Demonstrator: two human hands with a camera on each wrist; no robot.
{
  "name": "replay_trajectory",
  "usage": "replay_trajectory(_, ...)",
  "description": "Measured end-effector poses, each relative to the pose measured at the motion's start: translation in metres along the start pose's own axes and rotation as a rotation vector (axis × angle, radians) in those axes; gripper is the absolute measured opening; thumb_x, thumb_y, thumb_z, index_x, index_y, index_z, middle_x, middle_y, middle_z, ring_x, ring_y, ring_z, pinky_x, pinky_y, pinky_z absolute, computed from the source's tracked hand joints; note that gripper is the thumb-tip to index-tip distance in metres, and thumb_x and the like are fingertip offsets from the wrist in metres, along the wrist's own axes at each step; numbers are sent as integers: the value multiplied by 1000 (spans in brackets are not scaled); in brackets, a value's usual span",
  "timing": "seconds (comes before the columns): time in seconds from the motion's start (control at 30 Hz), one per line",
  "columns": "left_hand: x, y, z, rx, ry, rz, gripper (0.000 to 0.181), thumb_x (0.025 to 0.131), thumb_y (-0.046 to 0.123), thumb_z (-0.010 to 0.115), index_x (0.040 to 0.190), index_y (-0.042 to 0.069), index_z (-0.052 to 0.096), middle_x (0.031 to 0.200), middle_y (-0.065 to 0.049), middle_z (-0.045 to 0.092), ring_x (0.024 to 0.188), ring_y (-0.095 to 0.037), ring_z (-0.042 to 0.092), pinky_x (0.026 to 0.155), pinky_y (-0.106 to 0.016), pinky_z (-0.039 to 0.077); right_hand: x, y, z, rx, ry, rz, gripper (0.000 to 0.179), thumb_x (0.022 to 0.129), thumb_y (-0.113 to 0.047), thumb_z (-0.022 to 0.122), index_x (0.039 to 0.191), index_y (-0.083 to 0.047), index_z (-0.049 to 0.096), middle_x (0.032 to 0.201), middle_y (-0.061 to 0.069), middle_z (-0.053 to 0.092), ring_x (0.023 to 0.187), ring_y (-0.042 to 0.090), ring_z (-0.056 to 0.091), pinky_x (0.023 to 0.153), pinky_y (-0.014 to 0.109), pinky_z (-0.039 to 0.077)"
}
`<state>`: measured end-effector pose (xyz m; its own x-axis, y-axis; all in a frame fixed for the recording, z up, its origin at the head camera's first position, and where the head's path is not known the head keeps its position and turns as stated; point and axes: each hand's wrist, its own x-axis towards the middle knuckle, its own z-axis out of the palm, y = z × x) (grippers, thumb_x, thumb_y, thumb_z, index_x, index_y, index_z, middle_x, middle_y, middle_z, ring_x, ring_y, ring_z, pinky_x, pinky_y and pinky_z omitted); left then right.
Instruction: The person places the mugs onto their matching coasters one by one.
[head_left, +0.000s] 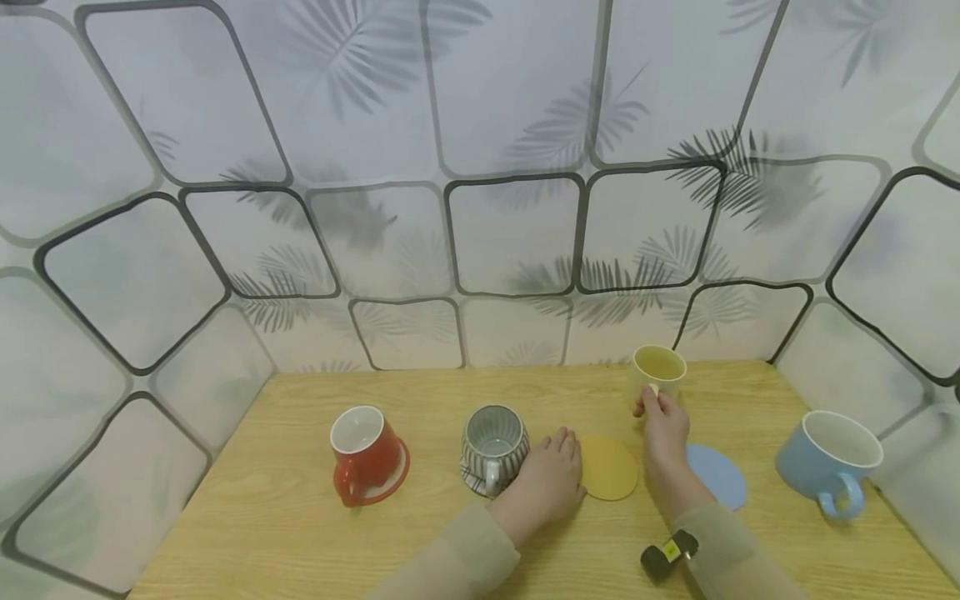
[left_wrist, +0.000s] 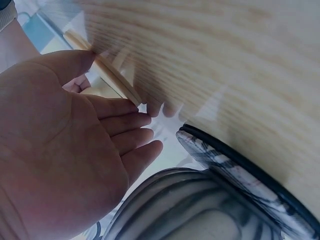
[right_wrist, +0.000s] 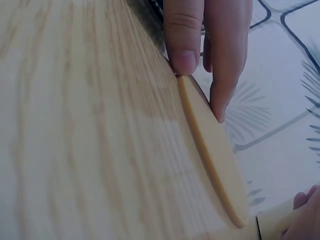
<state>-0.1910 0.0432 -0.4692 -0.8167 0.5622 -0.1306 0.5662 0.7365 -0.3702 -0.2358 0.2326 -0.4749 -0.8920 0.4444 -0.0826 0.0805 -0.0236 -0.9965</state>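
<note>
My right hand point(head_left: 666, 429) pinches the handle of a yellow mug point(head_left: 660, 364) near the table's back edge. The mug stands upright, its inside facing me. A round yellow coaster point(head_left: 609, 468) lies between my hands. My left hand point(head_left: 550, 475) rests beside it, fingers extended, with thumb and index fingertip at the coaster's edge. The left wrist view shows that palm point(left_wrist: 60, 150) from below and the coaster's thin edge point(left_wrist: 117, 77). Left of this hand, a grey ribbed mug point(head_left: 495, 446) stands on a plaid coaster point(head_left: 474, 481).
A red mug point(head_left: 366, 454) sits on a red-rimmed coaster point(head_left: 401, 475) at left. A blue coaster point(head_left: 717, 477) lies beside my right forearm. Farther right is a blue mug point(head_left: 817, 458). Patterned walls point(head_left: 517, 242) enclose the wooden table point(head_left: 300, 533) behind and at both sides.
</note>
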Motion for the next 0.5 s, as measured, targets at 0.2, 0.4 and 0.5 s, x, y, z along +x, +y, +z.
replay_trajectory(0.2,0,0,-1,9,5,3,67,109,59,46,162,18,46,170,3,43,159,-11,38,126,-23,39,-1,-2,0,45,30,-7,42,113,-35,50,77,-18,64,68,-19,60,99,11,44,85,25,34)
replay_trajectory(0.4,-2,-1,-2,1,7,2,68,108,59,47,162,17,46,169,3,43,158,-11,38,126,-23,40,-1,-2,1,135,84,-1,41,114,-35,48,78,-20,61,69,-16,57,92,7,45,82,21,36)
replay_trajectory(0.5,-2,-1,-3,-3,0,-1,69,108,59,48,162,17,45,170,3,42,159,-11,38,126,-23,39,0,-2,1,177,109,-5,40,114,-34,48,79,-20,61,71,-16,54,86,5,48,79,18,40)
